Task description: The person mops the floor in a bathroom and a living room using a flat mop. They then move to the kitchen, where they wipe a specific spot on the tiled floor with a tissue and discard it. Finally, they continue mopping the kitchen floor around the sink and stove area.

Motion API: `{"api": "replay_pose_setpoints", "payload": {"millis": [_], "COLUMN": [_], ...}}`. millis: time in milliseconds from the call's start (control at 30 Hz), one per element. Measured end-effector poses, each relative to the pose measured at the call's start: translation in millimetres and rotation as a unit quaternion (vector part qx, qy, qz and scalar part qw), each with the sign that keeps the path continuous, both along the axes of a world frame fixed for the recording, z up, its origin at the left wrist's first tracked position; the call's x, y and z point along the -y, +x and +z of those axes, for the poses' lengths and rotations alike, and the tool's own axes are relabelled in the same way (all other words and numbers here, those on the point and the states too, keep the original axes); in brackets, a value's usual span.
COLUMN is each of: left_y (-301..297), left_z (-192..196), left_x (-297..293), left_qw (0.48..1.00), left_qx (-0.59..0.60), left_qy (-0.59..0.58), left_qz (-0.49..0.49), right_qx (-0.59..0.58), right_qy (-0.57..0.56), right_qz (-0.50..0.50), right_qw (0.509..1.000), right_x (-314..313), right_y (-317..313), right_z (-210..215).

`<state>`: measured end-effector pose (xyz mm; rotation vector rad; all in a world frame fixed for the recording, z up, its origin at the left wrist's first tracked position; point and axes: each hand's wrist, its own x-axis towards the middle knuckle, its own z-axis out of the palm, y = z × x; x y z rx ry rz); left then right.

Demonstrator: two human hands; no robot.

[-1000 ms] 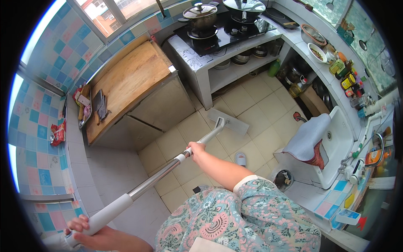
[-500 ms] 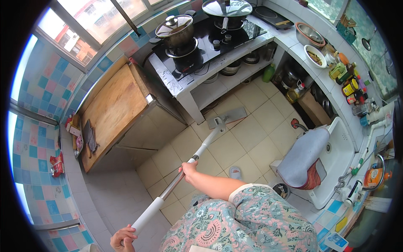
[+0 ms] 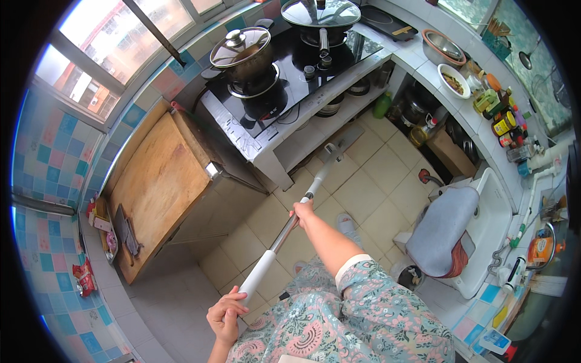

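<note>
Between both hands (image 3: 301,210) runs the mop handle (image 3: 284,235).

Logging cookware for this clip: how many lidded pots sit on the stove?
2: one pot on the stove's left burner, one wok on the right. Others may hide on the shelf below.

Gripping a long mop (image 3: 289,227) with both hands: left hand (image 3: 226,314) closed on the white grip at 7 o'clock, right hand (image 3: 302,210) closed on the metal shaft near centre. Mop head (image 3: 342,143) flat on the tiled floor (image 3: 363,187) toward 12 o'clock, below the stove (image 3: 290,66).
</note>
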<state>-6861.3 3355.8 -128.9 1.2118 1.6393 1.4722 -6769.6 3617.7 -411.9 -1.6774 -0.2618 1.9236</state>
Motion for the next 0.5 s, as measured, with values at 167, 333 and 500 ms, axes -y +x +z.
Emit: {"api": "replay_pose_setpoints", "payload": {"millis": [167, 333, 500], "left_y": [23.8, 52.9, 65.2], "left_z": [-13.1, 2.0, 14.5], "left_x": [-95.8, -152.0, -172.2], "left_qw": [0.999, 0.995, 0.985], "left_qx": [0.005, 0.010, 0.090], "left_qy": [0.029, 0.099, 0.127], "left_qz": [-0.037, -0.024, 0.074], "right_qx": [0.019, -0.048, 0.059], "right_qy": [0.004, -0.023, -0.007], "right_qz": [0.001, 0.063, 0.033], "right_qw": [1.000, 0.997, 0.998], "right_x": [-95.6, -162.5, -173.5], "right_y": [42.3, 77.9, 75.1], "right_z": [-16.6, -26.0, -27.0]}}
